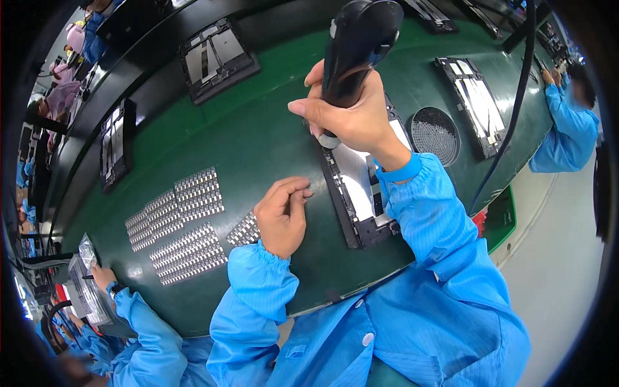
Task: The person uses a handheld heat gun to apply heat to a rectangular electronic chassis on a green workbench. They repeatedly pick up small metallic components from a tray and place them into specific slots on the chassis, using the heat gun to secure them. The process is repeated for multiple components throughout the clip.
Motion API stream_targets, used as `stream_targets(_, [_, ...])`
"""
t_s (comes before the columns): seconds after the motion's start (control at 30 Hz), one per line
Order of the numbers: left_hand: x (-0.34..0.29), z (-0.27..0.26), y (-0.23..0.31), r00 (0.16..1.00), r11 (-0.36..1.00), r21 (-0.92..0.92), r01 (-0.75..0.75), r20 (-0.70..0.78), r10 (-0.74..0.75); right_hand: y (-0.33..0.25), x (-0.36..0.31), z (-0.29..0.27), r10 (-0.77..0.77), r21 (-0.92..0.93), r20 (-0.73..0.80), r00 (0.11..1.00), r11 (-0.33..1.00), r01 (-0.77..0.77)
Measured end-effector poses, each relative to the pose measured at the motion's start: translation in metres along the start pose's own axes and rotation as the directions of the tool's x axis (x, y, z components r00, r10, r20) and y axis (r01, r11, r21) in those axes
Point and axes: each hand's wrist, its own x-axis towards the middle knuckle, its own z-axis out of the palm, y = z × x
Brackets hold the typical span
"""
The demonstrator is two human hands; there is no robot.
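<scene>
My right hand (364, 122) is wrapped round a black handheld tool, which looks like an electric screwdriver (361, 48). Its pale lower end sits over the far left edge of an opened tablet-like device (353, 180). Silver plates and a black frame show inside that device; my right forearm covers part of it. To the left, my left hand (282, 219) is just above the bench with its fingers curled and thumb and forefinger pinched. Whatever is between them is too small to make out. Beside that hand lies a small sheet of silver parts (243, 229).
Further sheets of small parts (188, 253) lie left on the green bench (271, 142). A round dish (445, 157) of tiny black pieces stands right of the device. Other opened devices (474, 106) lie around. A black cable (516, 122) hangs at right. Co-workers sit on both sides.
</scene>
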Motion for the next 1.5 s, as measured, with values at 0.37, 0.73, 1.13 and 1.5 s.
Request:
stream_targets(0.37, [0.000, -0.001, -0.002, 0.999, 0.999, -0.001, -0.036, 0.022, 0.036, 0.005, 0.000, 0.001, -0.008, -0.019, 0.011, 1.000, 1.000, 0.008])
stream_targets(0.73, [0.023, -0.032, 0.047, 0.927, 0.940, 0.100, -0.327, -0.160, 0.340, 0.008, -0.008, 0.005, -0.027, -0.028, 0.009, 1.000, 0.999, 0.027])
stream_targets(1.13, [0.012, -0.240, 0.096, 0.904, 0.923, -0.318, -0.218, -0.422, 0.068, 0.011, -0.006, 0.005, -0.006, -0.014, -0.008, 1.000, 1.000, 0.006])
stream_targets(1.5, [0.057, -0.559, -0.149, 0.746, -0.527, -0.843, -0.110, 0.281, -0.604, -0.011, -0.004, -0.002, -0.184, 0.027, -0.095, 0.978, 0.982, 0.188])
